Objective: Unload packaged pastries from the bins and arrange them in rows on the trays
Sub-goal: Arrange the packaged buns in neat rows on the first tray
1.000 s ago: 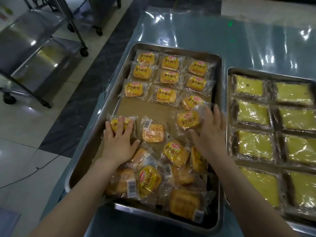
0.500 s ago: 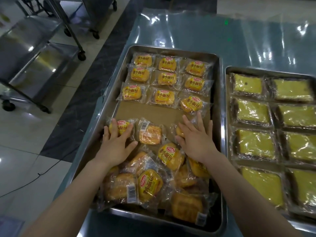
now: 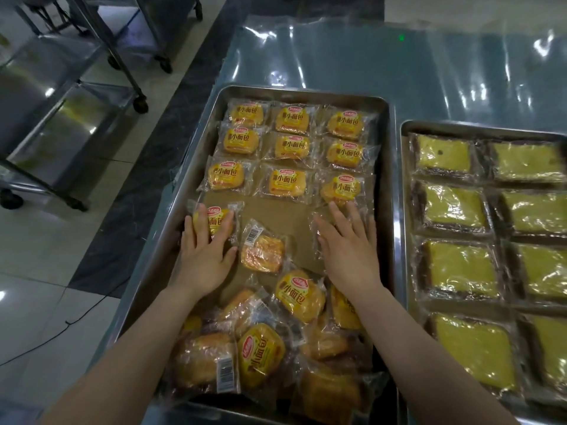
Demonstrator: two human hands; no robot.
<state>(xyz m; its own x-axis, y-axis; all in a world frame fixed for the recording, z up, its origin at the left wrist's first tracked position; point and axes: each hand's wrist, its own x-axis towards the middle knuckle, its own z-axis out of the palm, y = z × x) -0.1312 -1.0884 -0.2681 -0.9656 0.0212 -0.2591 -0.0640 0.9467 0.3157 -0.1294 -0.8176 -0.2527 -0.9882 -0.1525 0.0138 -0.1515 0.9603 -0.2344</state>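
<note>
The left hand (image 3: 204, 259) has a wide, flat grip: its straight fingers press on one wrapped bun (image 3: 216, 220) at the left edge of the steel tray (image 3: 306, 95). The right hand (image 3: 349, 256) is spread just as wide, palm down on a second bun (image 3: 318, 237), of which only crinkled clear wrapper shows. Between the two hands lies a third bun (image 3: 262, 254), barcode side up and slightly tilted. Beyond them nine buns (image 3: 287, 147) sit in three rows of three, each a rounded golden square in glossy film with a yellow and red label. A bare strip of brown paper liner (image 3: 282, 216) shows between the rows. Near the person a loose heap (image 3: 299, 297) of the same packets overlaps; its count cannot be told. The tray is rectangular with rounded corners. Just beside it on the right a second tray (image 3: 491, 130) holds eight visible square yellow cake slices (image 3: 460, 268) in two columns. Both trays rest on a worktop (image 3: 337, 56) covered with wrinkled clear film.
</note>
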